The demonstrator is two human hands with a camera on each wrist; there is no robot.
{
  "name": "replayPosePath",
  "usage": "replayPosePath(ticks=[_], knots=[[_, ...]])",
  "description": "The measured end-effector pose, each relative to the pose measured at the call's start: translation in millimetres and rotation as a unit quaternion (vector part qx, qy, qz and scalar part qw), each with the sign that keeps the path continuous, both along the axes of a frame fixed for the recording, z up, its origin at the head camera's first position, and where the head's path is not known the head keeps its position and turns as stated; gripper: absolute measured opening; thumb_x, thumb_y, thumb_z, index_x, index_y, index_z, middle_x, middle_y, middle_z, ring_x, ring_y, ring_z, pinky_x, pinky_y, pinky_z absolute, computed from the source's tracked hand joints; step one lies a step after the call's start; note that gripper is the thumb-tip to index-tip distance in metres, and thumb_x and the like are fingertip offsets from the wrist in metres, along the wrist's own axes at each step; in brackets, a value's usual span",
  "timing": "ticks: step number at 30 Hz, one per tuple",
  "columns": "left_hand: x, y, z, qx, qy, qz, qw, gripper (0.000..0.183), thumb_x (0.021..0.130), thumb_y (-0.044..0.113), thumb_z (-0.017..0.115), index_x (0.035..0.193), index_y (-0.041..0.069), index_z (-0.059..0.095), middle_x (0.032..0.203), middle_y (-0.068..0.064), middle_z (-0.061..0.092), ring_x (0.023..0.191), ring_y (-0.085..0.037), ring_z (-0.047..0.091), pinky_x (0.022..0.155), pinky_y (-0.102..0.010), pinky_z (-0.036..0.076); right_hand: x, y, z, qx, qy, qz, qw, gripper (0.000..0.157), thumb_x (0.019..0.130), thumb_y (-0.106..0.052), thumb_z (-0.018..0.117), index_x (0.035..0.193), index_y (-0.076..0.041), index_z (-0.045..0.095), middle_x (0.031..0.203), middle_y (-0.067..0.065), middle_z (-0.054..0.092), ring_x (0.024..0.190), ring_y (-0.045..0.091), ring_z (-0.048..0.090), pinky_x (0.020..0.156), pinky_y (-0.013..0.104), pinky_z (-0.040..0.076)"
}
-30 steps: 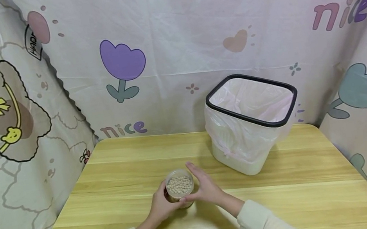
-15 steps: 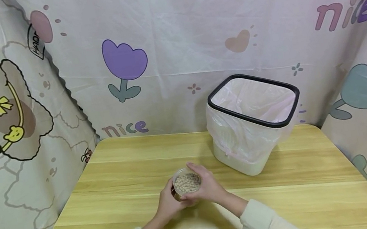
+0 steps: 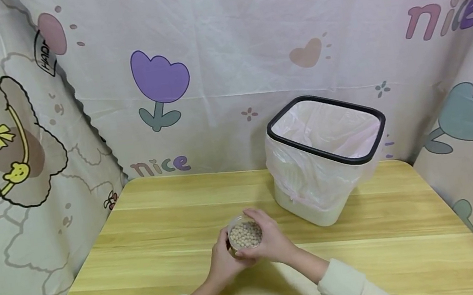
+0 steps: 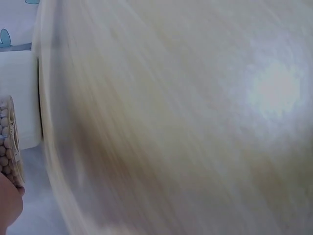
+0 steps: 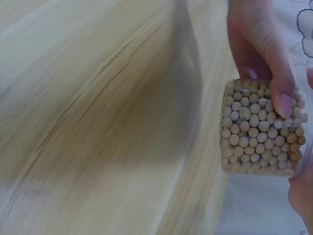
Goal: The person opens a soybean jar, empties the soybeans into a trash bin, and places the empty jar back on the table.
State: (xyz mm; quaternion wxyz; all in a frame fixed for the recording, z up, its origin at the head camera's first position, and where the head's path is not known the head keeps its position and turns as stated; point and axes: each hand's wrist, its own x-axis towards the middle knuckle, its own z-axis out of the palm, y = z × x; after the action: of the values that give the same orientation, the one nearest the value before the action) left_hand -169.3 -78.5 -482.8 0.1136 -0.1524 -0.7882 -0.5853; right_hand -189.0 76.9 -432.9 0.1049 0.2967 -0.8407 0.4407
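A clear round jar point(image 3: 245, 234) full of small beige beans is between both hands over the table's middle. My left hand point(image 3: 224, 261) grips its side; in the right wrist view this hand's thumb point(image 5: 281, 100) lies along the jar wall. With thumb and fingers spread around the rim, my right hand point(image 3: 271, 236) holds the top end. Whether a clear lid covers the rim cannot be told. The jar point(image 5: 259, 129) appears tilted and off the table, with its lower part hidden by the hands in the head view. At the left wrist view's edge, only part of the jar point(image 4: 7, 142) shows.
A pale bin point(image 3: 314, 207) with a black rim frame point(image 3: 321, 99) and a whitish bag liner point(image 3: 299, 168) stands at the back right of the wooden table point(image 3: 149, 242). A printed curtain point(image 3: 223, 57) hangs behind the table's back edge.
Both hands and the jar have shifted a little to the right. The right hand's fingers, spread beside the jar earlier, now close around its rim.
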Motion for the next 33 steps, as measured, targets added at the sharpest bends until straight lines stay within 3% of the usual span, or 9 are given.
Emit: replayPosePath(ticks=[7,10,13,19,26,33], knots=[[3.7,-2.3,7.6,0.001,0.003,-0.039,0.9992,0.082,0.06,0.009,0.083,0.131,0.0,0.044,0.122,-0.012,0.058,0.109,-0.02,0.057,0.094,-0.025,0.05,4.2,7.1,9.7,0.013,0.009,0.031,0.999,0.082,0.059,-0.024,0.085,0.128,-0.001,0.048,0.129,0.015,0.052,0.114,0.028,0.054,0.093,0.038,0.051],[5.5,-3.4,11.4,-0.001,0.005,-0.064,0.9979,0.082,0.062,0.012,0.083,0.131,-0.001,0.042,0.124,-0.015,0.056,0.111,-0.025,0.056,0.095,-0.025,0.049,6.6,12.5,13.0,0.017,0.005,0.043,0.999,0.085,0.057,-0.023,0.086,0.129,-0.002,0.047,0.131,0.014,0.051,0.117,0.029,0.053,0.095,0.04,0.049],[6.5,-3.2,14.2,-0.005,0.003,-0.076,0.9971,0.084,0.061,0.016,0.084,0.131,-0.001,0.041,0.124,-0.016,0.056,0.112,-0.028,0.056,0.096,-0.025,0.049,10.0,16.9,16.7,0.017,-0.015,0.03,0.999,0.09,0.054,-0.025,0.088,0.13,-0.001,0.045,0.13,0.013,0.052,0.117,0.028,0.052,0.097,0.042,0.048],[7.1,-3.7,19.6,-0.011,-0.007,-0.079,0.9968,0.085,0.061,0.016,0.085,0.131,-0.001,0.04,0.124,-0.016,0.055,0.112,-0.03,0.056,0.096,-0.023,0.048,11.5,24.7,20.1,-0.003,-0.068,0.016,0.998,0.091,0.053,-0.024,0.09,0.128,0.002,0.045,0.123,0.013,0.057,0.11,0.026,0.056,0.094,0.037,0.049],[7.4,-4.5,20.1,-0.014,-0.036,-0.084,0.9957,0.088,0.06,0.017,0.086,0.133,-0.001,0.04,0.124,-0.016,0.055,0.112,-0.032,0.056,0.096,-0.021,0.047,6.0,33.8,14.9,-0.049,-0.111,0.059,0.991,0.082,0.057,-0.015,0.088,0.124,0.004,0.044,0.12,0.017,0.057,0.109,0.03,0.057,0.096,0.032,0.049],[6.2,-5.1,19.3,-0.023,-0.029,-0.091,0.9952,0.087,0.059,0.018,0.087,0.131,-0.001,0.042,0.125,-0.016,0.055,0.114,-0.033,0.055,0.098,-0.026,0.047,4.0,44.4,16.6,-0.053,-0.119,0.102,0.986,0.077,0.061,-0.011,0.085,0.126,0.007,0.046,0.125,0.022,0.055,0.111,0.035,0.056,0.099,0.03,0.047]])
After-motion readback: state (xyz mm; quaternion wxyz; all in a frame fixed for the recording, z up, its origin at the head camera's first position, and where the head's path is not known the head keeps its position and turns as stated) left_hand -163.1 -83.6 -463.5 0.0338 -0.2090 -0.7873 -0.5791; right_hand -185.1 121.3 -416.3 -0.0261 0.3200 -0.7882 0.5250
